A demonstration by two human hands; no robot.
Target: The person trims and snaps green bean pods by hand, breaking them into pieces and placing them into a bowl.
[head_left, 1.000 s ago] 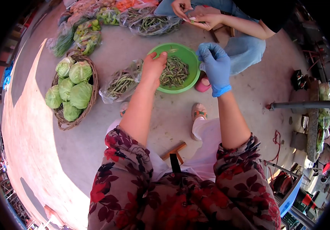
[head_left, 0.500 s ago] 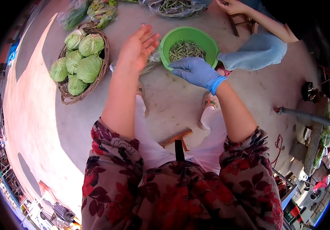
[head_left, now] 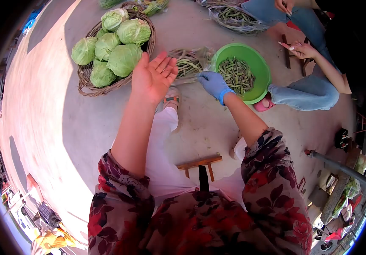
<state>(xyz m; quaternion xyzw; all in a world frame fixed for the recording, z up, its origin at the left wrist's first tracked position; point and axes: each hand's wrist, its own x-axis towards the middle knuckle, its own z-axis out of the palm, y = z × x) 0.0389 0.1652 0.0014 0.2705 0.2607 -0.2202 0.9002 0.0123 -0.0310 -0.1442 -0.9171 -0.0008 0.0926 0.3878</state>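
My left hand [head_left: 152, 81] is bare and open, palm up with fingers spread, beside the wicker basket's [head_left: 83, 80] right edge. Nothing lies on its palm. My right hand [head_left: 214, 86], in a blue glove, hangs just left of the green basin [head_left: 263, 72]. Its fingers are bent together, and whatever they may hold is hidden. Cut green bean pieces [head_left: 236, 75] fill the basin's bottom. Between my hands, a clear plastic bag of long beans [head_left: 186, 63] lies on the ground, close to the gloved fingertips.
Several cabbages [head_left: 124, 59] fill the basket. Another bag of beans [head_left: 236, 19] lies farther off. At the right sits a co-worker in jeans [head_left: 306, 93], one hand [head_left: 302, 50] raised near the basin. A wooden stool [head_left: 200, 162] shows between my legs. A grey pole [head_left: 340, 168] juts in at right.
The view has shifted, so basket and basin appear lower. My gloved hand has moved from over the basin's near rim to its left side. My left hand stays open, palm turned further up.
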